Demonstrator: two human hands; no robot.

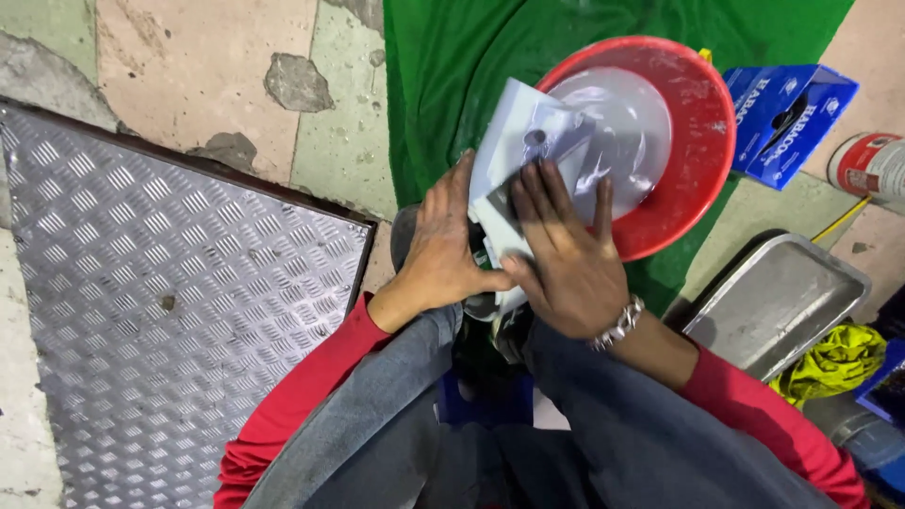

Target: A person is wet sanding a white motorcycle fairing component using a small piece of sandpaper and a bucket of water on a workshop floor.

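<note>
A pale grey plastic panel (517, 141) rests over the near rim of a red basin (702, 141) holding cloudy water. My left hand (441, 250) grips the panel's left edge from the side. My right hand (562, 254), with a metal bracelet at the wrist, lies flat on the panel with fingers spread, pressing a small dark pad (507, 200) against its surface. Both sleeves are red. My knees in grey trousers frame the bottom of the view.
A green cloth (452, 85) lies under the basin. A diamond-plate metal sheet (170, 302) covers the floor on the left. On the right are a blue carton (787, 118), a tin (867, 165), a steel tray (778, 302) and a yellow rag (834, 363).
</note>
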